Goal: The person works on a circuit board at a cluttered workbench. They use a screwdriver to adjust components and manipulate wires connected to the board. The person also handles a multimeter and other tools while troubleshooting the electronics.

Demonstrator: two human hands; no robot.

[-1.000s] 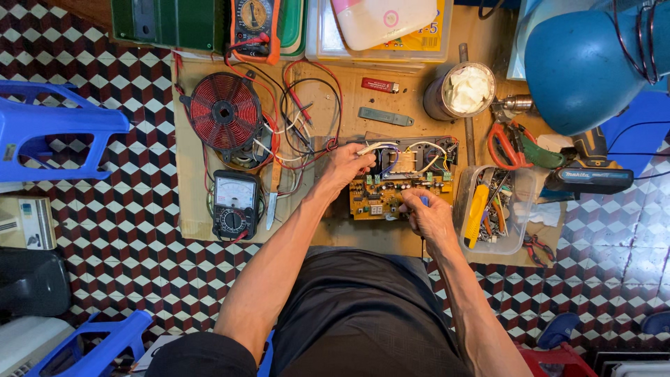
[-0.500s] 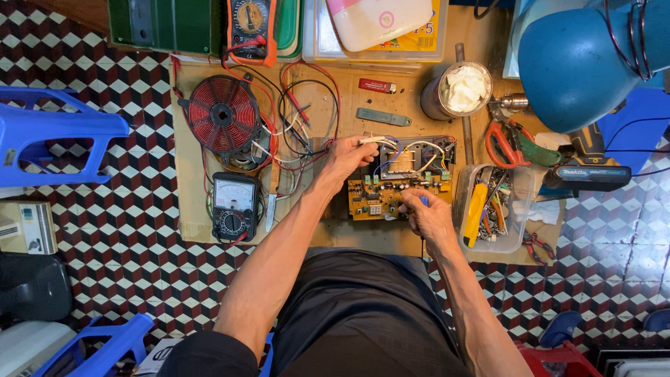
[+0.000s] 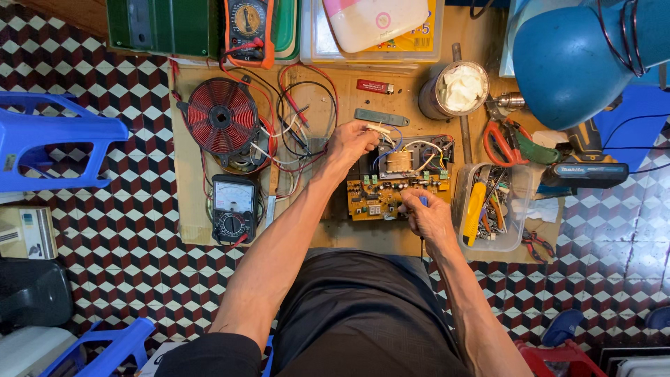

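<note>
A yellow-brown circuit board (image 3: 380, 199) with a copper transformer (image 3: 398, 161) lies on a cardboard sheet (image 3: 187, 181) on the floor. My left hand (image 3: 351, 144) is above the board's far left corner and pinches a white connector (image 3: 379, 129) on wires. At the board's near right edge, my right hand (image 3: 428, 216) grips a thin blue-handled tool (image 3: 423, 201) whose tip touches the board.
A red induction coil (image 3: 221, 117) and a black analogue meter (image 3: 233, 209) lie left of the board. A clear tray of tools (image 3: 488, 209) sits to the right, beside red-handled cutters (image 3: 499, 142) and a tin (image 3: 457, 89). A blue lamp shade (image 3: 579, 59) hangs at top right, and a blue stool (image 3: 49, 139) stands left.
My left hand has lifted slightly away from the board with the white connector. My right hand stays at the board's near edge.
</note>
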